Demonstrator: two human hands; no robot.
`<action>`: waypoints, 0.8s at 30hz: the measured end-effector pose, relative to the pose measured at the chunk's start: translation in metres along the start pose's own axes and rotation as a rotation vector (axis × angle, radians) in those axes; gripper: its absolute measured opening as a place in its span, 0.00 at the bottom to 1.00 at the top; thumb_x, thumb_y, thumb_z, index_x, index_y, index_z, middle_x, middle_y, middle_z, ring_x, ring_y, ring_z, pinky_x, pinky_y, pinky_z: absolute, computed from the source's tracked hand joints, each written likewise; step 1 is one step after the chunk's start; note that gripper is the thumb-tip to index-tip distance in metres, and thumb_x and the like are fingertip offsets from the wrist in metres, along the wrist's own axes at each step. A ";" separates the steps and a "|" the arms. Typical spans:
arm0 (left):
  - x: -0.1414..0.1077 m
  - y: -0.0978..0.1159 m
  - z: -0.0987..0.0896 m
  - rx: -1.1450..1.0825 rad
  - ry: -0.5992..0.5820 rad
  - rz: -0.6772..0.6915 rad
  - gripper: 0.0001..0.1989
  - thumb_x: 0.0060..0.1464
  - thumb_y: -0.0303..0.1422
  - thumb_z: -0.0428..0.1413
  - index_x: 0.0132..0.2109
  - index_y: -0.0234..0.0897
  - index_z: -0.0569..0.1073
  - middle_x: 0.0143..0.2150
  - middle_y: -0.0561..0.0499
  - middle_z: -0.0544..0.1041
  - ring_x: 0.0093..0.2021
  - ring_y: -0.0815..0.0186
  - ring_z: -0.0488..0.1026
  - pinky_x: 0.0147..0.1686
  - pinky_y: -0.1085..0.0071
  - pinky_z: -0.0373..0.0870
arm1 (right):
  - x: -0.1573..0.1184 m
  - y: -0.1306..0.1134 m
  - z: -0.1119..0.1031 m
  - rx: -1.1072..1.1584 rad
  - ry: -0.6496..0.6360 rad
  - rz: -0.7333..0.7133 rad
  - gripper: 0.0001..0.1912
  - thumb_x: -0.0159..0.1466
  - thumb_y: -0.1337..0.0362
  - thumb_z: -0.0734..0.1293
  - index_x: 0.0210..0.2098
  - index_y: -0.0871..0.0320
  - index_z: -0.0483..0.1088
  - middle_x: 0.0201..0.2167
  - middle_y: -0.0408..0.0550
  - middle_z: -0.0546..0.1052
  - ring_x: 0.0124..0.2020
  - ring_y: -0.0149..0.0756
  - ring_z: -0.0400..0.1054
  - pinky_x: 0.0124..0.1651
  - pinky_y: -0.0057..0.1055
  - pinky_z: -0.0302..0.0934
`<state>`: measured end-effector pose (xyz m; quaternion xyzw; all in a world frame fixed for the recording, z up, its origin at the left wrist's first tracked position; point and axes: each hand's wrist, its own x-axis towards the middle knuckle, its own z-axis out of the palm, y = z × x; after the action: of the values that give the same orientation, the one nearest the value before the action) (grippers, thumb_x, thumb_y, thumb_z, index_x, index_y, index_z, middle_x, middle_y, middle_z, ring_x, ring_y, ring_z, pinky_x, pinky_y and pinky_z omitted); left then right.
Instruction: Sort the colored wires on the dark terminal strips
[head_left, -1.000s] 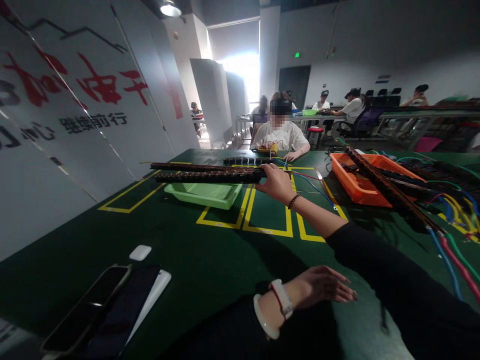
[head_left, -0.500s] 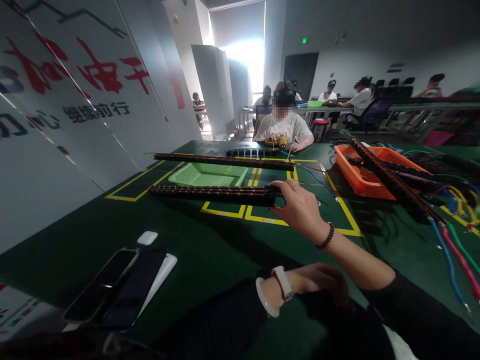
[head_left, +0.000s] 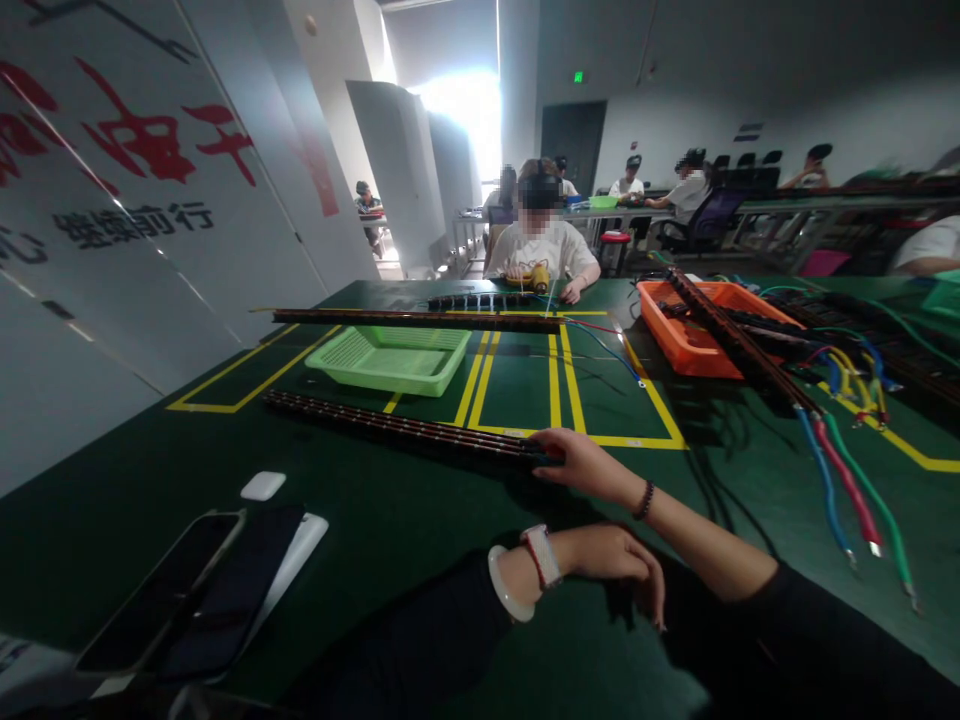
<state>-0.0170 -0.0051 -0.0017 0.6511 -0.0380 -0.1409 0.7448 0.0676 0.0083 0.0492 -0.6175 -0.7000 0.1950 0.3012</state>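
Note:
A long dark bar with rows of shiny contacts [head_left: 405,425] lies slanting across the near part of the green table. My right hand [head_left: 589,465] grips its right end, fingers wrapped round it. Nearer to me, my left hand [head_left: 611,560] hangs bent at the wrist over the table, fingers apart and pointing down, holding nothing. Beyond the bar sits a light green basket [head_left: 390,375], and a second long bar [head_left: 420,320] with red and blue wires at its right end stretches across behind it.
An orange basket [head_left: 694,355] holds dark parts, with a long bar [head_left: 735,340] across it and thick coloured cables [head_left: 847,490] hanging off. Phones [head_left: 225,590] and a white case [head_left: 263,486] lie at the left. A person [head_left: 544,245] sits opposite.
The near bar has come down and closer to me at its right end, with my right hand still on it. The view has shifted slightly right. My left fingers now show more clearly.

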 end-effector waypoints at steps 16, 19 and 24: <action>0.005 0.003 0.000 -0.192 0.090 -0.035 0.11 0.48 0.28 0.49 0.36 0.28 0.74 0.35 0.42 0.76 0.34 0.65 0.74 0.39 0.66 0.69 | -0.055 0.075 0.004 -0.116 0.083 -0.030 0.20 0.63 0.50 0.64 0.46 0.56 0.72 0.36 0.49 0.74 0.38 0.35 0.65 0.43 0.31 0.55; 0.005 0.007 0.000 -0.268 0.205 -0.018 0.13 0.53 0.30 0.49 0.39 0.27 0.74 0.38 0.39 0.76 0.37 0.63 0.75 0.41 0.66 0.68 | -0.050 0.081 0.011 -0.169 0.080 -0.024 0.19 0.60 0.50 0.67 0.42 0.57 0.74 0.34 0.47 0.74 0.35 0.33 0.64 0.39 0.29 0.52; 0.001 0.011 -0.001 -0.411 0.288 -0.069 0.21 0.59 0.39 0.46 0.40 0.23 0.75 0.39 0.35 0.76 0.40 0.61 0.75 0.44 0.65 0.68 | -0.049 0.085 0.010 -0.120 0.101 -0.047 0.15 0.59 0.52 0.69 0.34 0.58 0.74 0.29 0.45 0.72 0.32 0.30 0.62 0.38 0.28 0.51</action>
<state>-0.0138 -0.0034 0.0093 0.5001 0.1203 -0.0767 0.8541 0.1269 -0.0251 -0.0218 -0.6269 -0.7086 0.1139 0.3031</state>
